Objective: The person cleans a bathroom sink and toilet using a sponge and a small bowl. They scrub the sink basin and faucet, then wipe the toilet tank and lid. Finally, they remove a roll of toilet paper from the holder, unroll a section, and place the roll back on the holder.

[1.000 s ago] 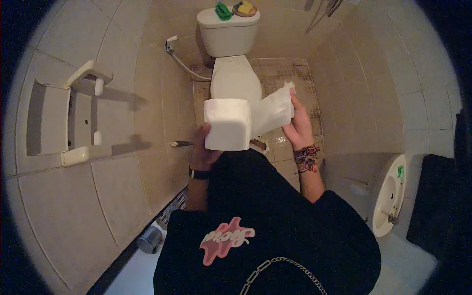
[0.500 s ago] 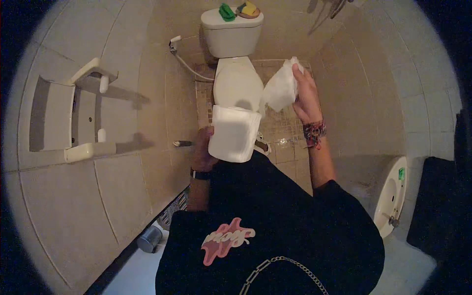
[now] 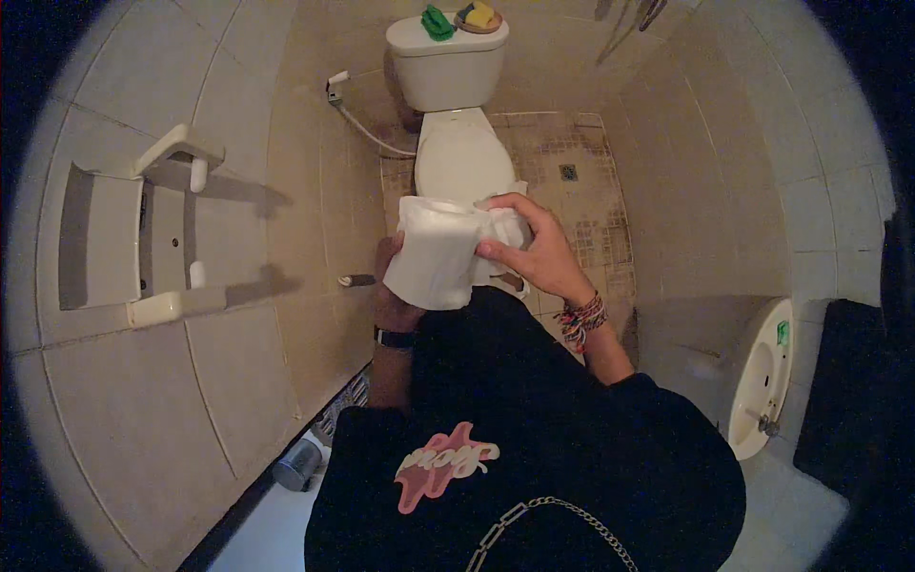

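Note:
In front of my body, my left hand (image 3: 389,286) is wrapped round the left side of a white toilet paper roll (image 3: 431,259). Part of that hand is hidden behind the roll. My right hand (image 3: 545,250), with a woven bracelet on its wrist, pinches a loose bunched length of toilet paper (image 3: 505,227) against the roll's right side. Thumb and forefinger are close to the roll's edge. Both hands are above the front of a white toilet (image 3: 462,157) with its lid down.
A cream paper holder (image 3: 176,305) with two arms juts from the left wall. On the toilet tank (image 3: 448,71) lie a green cloth (image 3: 437,23) and a dish with a yellow sponge (image 3: 479,15). A washbasin (image 3: 761,381) is at right. A spray hose (image 3: 367,129) hangs behind left.
My right hand has come down and left with the paper, from out over the floor to the roll's side. The roll in my left hand has shifted slightly left and tilted.

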Demonstrator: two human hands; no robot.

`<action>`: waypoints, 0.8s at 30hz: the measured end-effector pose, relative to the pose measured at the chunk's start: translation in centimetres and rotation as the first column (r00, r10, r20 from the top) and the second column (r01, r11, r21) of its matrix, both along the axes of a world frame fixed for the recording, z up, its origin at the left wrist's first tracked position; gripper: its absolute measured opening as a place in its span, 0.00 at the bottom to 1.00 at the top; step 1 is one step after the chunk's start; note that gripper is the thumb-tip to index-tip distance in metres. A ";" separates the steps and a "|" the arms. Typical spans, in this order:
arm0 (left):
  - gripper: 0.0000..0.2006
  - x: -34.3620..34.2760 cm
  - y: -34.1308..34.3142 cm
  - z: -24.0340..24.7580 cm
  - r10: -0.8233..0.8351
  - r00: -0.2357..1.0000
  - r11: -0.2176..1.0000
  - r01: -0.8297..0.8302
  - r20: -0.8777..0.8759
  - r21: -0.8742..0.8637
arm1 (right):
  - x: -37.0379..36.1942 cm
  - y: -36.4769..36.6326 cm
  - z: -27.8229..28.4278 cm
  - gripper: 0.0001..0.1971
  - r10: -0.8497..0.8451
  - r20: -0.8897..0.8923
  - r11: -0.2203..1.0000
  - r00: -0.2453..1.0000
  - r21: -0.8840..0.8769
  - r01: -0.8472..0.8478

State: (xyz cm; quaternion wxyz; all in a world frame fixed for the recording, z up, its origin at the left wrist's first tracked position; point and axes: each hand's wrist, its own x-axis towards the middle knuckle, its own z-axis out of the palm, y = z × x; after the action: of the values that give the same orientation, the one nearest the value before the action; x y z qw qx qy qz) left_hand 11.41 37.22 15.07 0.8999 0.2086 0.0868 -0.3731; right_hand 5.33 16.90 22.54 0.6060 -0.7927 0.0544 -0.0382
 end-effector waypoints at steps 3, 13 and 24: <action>0.26 0.3 -0.2 0.7 -0.027 0.998 0.999 0.030 0.059 -0.044 | -0.3 0.9 0.9 0.22 -0.095 -0.092 0.994 0.991 0.037 0.099; 0.25 0.8 2.3 -2.0 -0.565 0.495 0.595 -0.310 0.660 0.742 | -1.0 2.3 -0.8 0.18 -0.374 -0.025 0.927 0.927 -0.003 0.374; 0.23 -1.0 1.7 -2.2 -0.005 0.614 0.851 -0.412 0.789 0.326 | -1.2 1.8 -2.9 0.09 -0.328 -0.046 0.832 0.944 0.459 0.311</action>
State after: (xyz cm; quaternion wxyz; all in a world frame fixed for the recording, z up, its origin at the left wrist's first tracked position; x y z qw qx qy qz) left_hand 10.40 38.88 12.87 0.8068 0.5495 -0.1890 -0.1067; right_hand 4.08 18.73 19.66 0.7623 -0.6052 0.1829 -0.1386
